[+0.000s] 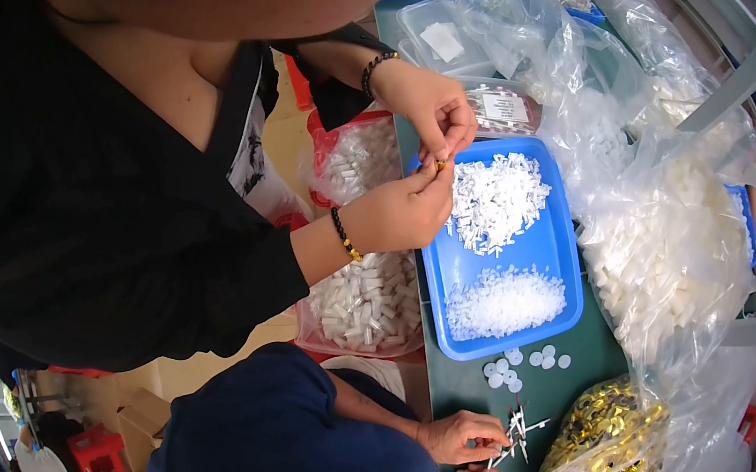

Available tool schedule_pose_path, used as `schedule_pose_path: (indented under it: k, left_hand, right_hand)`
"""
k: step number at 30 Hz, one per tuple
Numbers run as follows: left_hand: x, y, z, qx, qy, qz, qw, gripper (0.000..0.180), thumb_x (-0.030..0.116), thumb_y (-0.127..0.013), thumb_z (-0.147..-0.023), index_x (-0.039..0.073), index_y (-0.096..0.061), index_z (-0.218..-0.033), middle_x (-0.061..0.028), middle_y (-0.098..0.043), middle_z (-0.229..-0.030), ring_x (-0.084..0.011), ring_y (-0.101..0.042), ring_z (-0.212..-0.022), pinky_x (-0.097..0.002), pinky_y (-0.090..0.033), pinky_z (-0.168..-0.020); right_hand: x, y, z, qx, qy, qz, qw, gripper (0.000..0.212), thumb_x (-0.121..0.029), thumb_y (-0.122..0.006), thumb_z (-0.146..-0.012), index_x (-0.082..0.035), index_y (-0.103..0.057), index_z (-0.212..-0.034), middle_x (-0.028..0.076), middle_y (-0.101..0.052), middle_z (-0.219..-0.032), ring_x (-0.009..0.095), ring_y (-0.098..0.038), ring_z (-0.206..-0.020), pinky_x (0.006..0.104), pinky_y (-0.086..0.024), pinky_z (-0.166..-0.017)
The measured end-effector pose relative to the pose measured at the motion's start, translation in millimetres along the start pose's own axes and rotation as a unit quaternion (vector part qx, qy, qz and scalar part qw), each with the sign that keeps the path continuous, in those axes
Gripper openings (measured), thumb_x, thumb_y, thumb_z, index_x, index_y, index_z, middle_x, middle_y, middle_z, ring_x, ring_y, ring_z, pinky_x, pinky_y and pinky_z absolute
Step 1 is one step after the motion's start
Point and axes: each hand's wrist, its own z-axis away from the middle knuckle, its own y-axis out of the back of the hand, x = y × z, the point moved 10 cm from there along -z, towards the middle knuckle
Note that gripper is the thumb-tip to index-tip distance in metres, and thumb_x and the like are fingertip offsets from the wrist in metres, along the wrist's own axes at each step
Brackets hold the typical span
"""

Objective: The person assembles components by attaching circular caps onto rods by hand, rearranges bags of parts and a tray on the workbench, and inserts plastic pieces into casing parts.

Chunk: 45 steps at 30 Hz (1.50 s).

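- A small-parts assembly workshop.
- Blue tray of white plastic pieces at centre, on the green surface.
- Bulk bags of white parts at 3 o'clock.
- Bag of gold pieces at 5 o'clock.

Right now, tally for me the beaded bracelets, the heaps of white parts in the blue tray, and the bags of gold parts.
Beaded bracelets: 2
Heaps of white parts in the blue tray: 2
Bags of gold parts: 1
Total: 5
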Motion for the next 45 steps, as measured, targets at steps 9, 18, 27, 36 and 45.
schedule_pose_path:
  k: [9, 18, 27, 36, 45]
  left_hand:
    - [-4.8, -0.8, 0.9, 0.001, 0.006, -0.004, 1.0, 0.021, 0.007, -0.062, -0.088, -0.003, -0.062, -0.107, -0.01, -0.061, -0.093, -0.0153, -0.063, -0.076, -0.027, -0.052, -0.064]
    - [-4.8, 1.2, -0.3, 0.011, 0.04, 0.012, 0.999, 0.036, 0.006, -0.063, -0.088, 0.002, -0.057, -0.123, -0.007, -0.065, -0.095, -0.0094, -0.062, -0.074, -0.0241, -0.051, -0.064]
    - [1.2, 4.9, -1.6, 0.023, 0.029, 0.017, 0.999, 0.034, 0.005, -0.063, -0.088, 0.003, -0.056, -0.121, -0.0049, -0.063, -0.084, -0.0082, -0.06, -0.072, -0.0245, -0.052, -0.066]
    - [-1.7, 3.5, 1.2, 0.026, 0.029, 0.013, 0.999, 0.033, 0.005, -0.063, -0.088, 0.004, -0.057, -0.12, -0.005, -0.063, -0.084, -0.0084, -0.061, -0.073, -0.0247, -0.052, -0.066]
    - [-18.8, 1.7, 1.8, -0.021, 0.096, 0.041, 0.994, 0.034, 0.007, -0.062, -0.09, 0.001, -0.054, -0.123, -0.0034, -0.062, -0.094, -0.0077, -0.058, -0.091, -0.0256, -0.051, -0.077]
  right_hand:
    - [0.7, -0.5, 1.0, 0.003, -0.003, -0.012, 1.0, 0.016, -0.013, -0.05, -0.098, -0.001, -0.049, -0.089, 0.007, -0.059, -0.07, 0.008, -0.051, -0.051, 0.0186, -0.04, -0.045]
    - [-9.5, -3.5, 0.9, -0.001, -0.001, -0.004, 1.0, 0.016, -0.014, -0.05, -0.098, 0.0, -0.049, -0.09, 0.007, -0.059, -0.071, 0.007, -0.052, -0.053, 0.0188, -0.04, -0.046]
    - [-5.4, -3.6, -0.6, -0.001, 0.015, -0.004, 1.0, 0.014, -0.013, -0.051, -0.098, 0.0, -0.05, -0.091, 0.007, -0.06, -0.072, 0.007, -0.053, -0.053, 0.0186, -0.041, -0.047]
    - [-5.8, -3.2, 1.6, -0.001, 0.012, -0.017, 1.0, 0.013, -0.012, -0.051, -0.097, 0.0, -0.051, -0.092, 0.007, -0.061, -0.072, 0.008, -0.053, -0.053, 0.0185, -0.042, -0.047]
    - [-10.2, -3.5, 1.2, 0.008, -0.028, -0.011, 1.0, 0.009, -0.006, -0.051, -0.095, -0.001, -0.055, -0.089, 0.006, -0.063, -0.069, 0.009, -0.056, -0.054, 0.0214, -0.045, -0.048]
